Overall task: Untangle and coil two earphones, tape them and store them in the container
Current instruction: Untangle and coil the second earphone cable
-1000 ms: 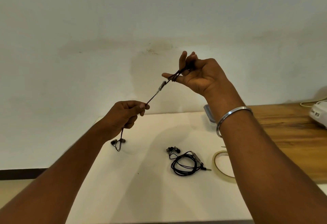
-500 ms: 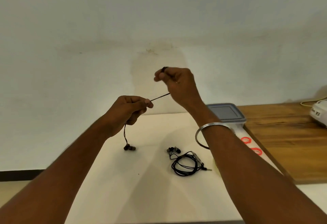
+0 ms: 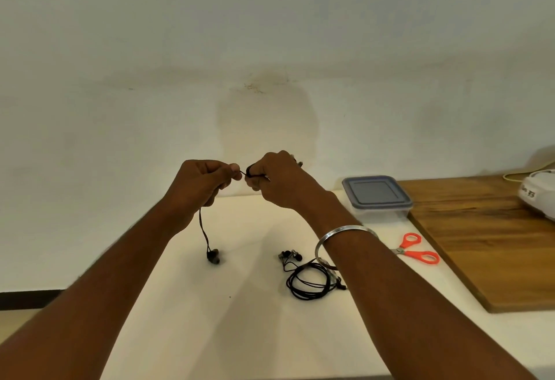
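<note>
the right hand (image 3: 279,181) has its fingers curled round a wound bundle of the thin dark earphone cable (image 3: 204,229), while the left hand (image 3: 204,182), just beside it, pinches the short run between thumb and forefinger, i'd say to feed it taut so the loops lie neat. its earbuds (image 3: 213,256) hang low over the white table (image 3: 210,319). the other black earphone (image 3: 309,282) lies loosely coiled on the table under the right wrist, and the clear plastic container with the grey lid (image 3: 377,198) stands closed beyond, near the orange-handled scissors (image 3: 417,249).

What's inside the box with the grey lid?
The container has its grey lid on. Its clear walls show nothing certain; the lid hides the inside.
</note>
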